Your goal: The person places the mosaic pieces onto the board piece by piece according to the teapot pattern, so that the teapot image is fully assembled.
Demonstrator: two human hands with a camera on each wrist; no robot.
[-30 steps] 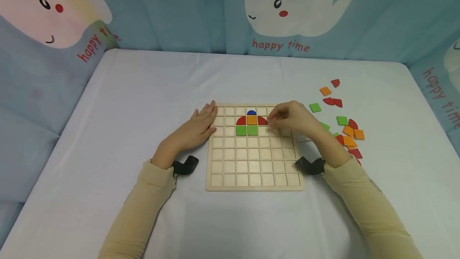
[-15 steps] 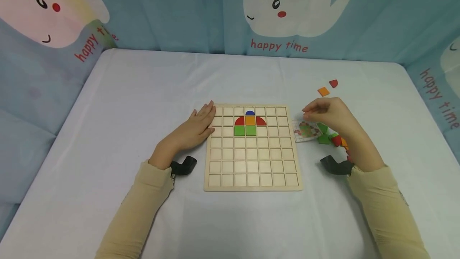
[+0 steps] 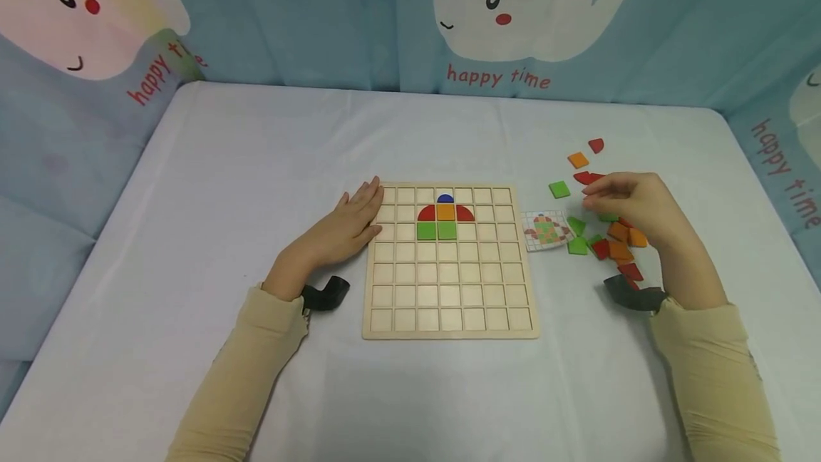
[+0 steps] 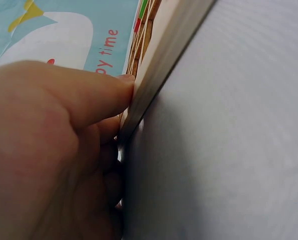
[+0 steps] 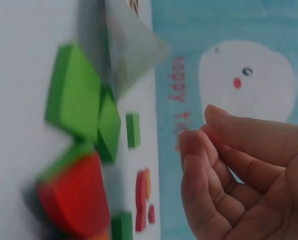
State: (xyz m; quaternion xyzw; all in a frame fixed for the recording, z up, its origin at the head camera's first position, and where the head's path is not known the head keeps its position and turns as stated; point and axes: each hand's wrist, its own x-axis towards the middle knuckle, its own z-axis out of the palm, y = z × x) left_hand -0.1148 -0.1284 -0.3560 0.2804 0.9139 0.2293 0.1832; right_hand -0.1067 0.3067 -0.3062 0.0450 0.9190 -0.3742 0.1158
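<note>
A wooden grid board (image 3: 451, 273) lies on the table. Near its top are set a blue half-round tile (image 3: 445, 199), an orange square tile (image 3: 445, 212), a red quarter-round tile on each side of it and two green square tiles (image 3: 426, 231) below. My left hand (image 3: 346, 230) rests along the board's left edge, fingers stretched out; in the left wrist view its thumb (image 4: 103, 95) touches the board's side. Above the loose tiles at the right hovers my right hand (image 3: 635, 205). The right wrist view shows nothing between its loosely bent fingers (image 5: 194, 155).
Right of the board, a small pattern card (image 3: 546, 231) lies against its edge. Loose green, orange and red tiles (image 3: 620, 252) are scattered beside the card, some overlapping. Farther back are an orange tile (image 3: 578, 160) and a red one (image 3: 596, 145). A printed curtain (image 3: 288, 20) hangs behind the table.
My right hand has moved right, away from the board's upper right part, past the card and over the loose tiles. The left hand stays at the board's edge. Tiles on the board look the same.
</note>
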